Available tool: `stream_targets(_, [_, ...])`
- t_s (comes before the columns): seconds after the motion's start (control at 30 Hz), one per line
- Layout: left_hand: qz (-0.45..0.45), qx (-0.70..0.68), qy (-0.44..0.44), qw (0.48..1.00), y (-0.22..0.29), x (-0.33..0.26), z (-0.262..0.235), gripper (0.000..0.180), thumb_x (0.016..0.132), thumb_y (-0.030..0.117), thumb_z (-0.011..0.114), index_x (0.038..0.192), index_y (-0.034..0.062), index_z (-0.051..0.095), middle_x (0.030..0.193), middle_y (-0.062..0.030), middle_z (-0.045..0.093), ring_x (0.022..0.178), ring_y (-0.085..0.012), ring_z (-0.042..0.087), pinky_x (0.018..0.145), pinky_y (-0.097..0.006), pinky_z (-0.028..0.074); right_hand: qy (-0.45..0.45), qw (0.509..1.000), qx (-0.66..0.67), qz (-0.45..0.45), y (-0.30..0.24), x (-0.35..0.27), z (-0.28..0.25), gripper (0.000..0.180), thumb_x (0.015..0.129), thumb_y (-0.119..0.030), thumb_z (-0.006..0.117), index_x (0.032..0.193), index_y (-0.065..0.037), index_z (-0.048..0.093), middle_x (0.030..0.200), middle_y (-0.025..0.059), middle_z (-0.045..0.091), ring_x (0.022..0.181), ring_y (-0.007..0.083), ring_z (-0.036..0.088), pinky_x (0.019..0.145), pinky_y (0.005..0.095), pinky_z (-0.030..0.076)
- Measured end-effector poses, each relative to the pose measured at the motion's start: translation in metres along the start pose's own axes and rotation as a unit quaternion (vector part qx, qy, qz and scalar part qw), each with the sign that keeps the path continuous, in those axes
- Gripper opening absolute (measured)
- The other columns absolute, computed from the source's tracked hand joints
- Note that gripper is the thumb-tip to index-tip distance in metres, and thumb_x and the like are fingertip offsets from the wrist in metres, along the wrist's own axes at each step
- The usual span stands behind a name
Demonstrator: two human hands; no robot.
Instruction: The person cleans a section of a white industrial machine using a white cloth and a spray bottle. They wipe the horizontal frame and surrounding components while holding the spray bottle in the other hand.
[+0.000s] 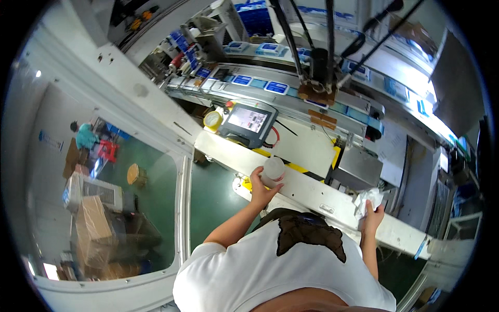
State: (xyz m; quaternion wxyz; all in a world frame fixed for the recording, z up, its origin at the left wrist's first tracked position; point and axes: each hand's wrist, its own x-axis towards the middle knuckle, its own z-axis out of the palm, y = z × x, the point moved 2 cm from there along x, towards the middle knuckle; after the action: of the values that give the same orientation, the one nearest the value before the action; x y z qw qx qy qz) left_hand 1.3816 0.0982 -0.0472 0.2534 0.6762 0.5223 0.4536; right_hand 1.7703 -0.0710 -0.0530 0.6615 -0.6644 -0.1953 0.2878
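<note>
On white rail: L grip [260, 190] holds bottle [272, 171] upright; R grip [373, 216] clutches rag [368, 200].

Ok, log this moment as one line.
left hand: holds translucent bottle over white machine ledge | right hand: presses crumpled white cloth on ledge | touchscreen panel behind
</note>
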Motion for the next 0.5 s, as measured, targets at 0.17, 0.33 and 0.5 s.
stream_targets(0.17, [0.003, 0.017, 0.051, 0.999, 0.005, 0.012, 0.011, 0.077, 0.054, 0.028, 0.086, 0.113, -0.0001, 0.045, 0.107, -0.0148, 0.051, 0.102, -0.0303, 0.050, 0.090, -0.039, 0.040, 0.003, 0.989, -0.104, -0.102, 0.009, -0.004, 0.005, 0.041, 0.087, -0.018, 0.063, 0.119, 0.002, 0.047, 0.109, 0.0100, 0.057, 0.094, 0.0162, 0.052, 0.083, 0.0294, 0.042])
stream_targets(0.33, [0.031, 0.070, 0.059, 0.995, 0.007, 0.004, 0.000, 0.084, 0.052, 0.038, 0.086, 0.115, 0.0016, 0.045, 0.109, -0.0152, 0.052, 0.102, -0.0330, 0.050, 0.090, -0.041, 0.040, 0.002, 0.971, -0.161, -0.176, -0.001, -0.017, 0.023, 0.038, 0.089, -0.012, 0.059, 0.118, 0.007, 0.043, 0.103, 0.0147, 0.057, 0.093, 0.0175, 0.053, 0.084, 0.0290, 0.042])
stream_targets(0.5, [0.008, 0.078, 0.070, 0.994, 0.018, 0.006, 0.002, 0.088, 0.053, 0.048, 0.084, 0.120, 0.0060, 0.045, 0.115, -0.0135, 0.053, 0.107, -0.0333, 0.049, 0.094, -0.045, 0.035, 0.045, 0.952, -0.229, -0.196, -0.003, -0.019, 0.024, 0.046, 0.090, -0.013, 0.058, 0.124, 0.010, 0.038, 0.107, 0.0187, 0.057, 0.094, 0.0222, 0.055, 0.084, 0.0304, 0.044])
